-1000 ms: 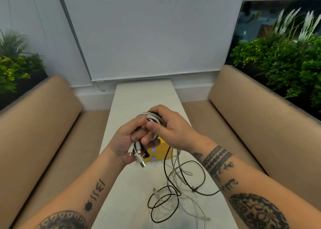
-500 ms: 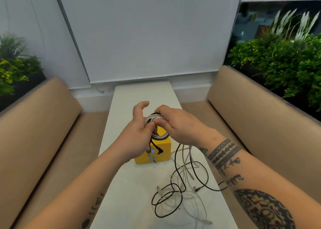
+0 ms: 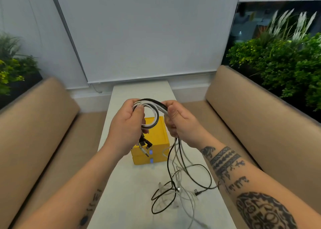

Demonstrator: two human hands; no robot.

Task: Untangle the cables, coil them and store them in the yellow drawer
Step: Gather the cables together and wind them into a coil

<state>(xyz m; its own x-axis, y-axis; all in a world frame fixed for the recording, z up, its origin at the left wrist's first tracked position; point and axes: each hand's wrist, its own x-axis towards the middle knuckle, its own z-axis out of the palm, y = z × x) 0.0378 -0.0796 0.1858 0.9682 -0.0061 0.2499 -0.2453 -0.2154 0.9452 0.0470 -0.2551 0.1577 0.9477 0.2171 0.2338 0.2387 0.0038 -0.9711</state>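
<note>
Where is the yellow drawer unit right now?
In the head view, the yellow drawer unit sits at the centre of the white table, partly hidden behind the left hand, with the loose cables trailing just right of it.

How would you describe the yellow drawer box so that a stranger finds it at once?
A long white table runs between tan benches. Near its middle, behind the left hand and right hand, stands the yellow drawer box. It alone is a bright cube with two small blue tabs on its front; the cables beside it are loose black and white strands.
</note>
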